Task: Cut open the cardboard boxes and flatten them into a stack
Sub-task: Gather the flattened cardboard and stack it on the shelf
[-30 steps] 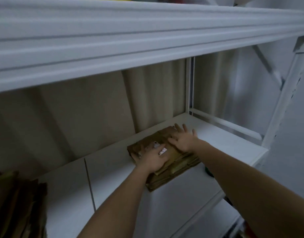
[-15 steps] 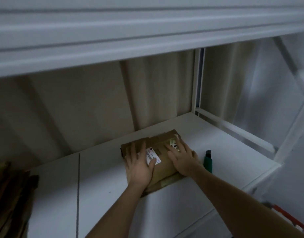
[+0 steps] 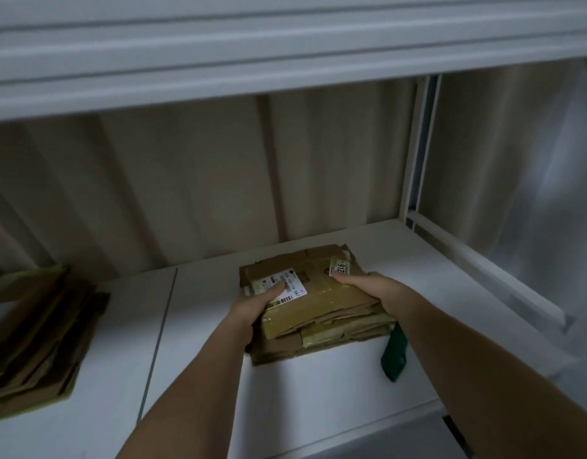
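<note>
Both hands on the flattened stack
Left hand (image 3: pixel 252 304) and right hand (image 3: pixel 368 286) each grip the cardboard stack (image 3: pixel 318 299) by its sides on the shelf (image 3: pixel 318 392).

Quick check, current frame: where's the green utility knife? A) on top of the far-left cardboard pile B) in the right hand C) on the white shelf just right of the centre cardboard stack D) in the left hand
C: the green utility knife lies on the white metal shelf beside the flattened brown cardboard stack, which both hands, left hand and right hand, grip at its sides.
</note>
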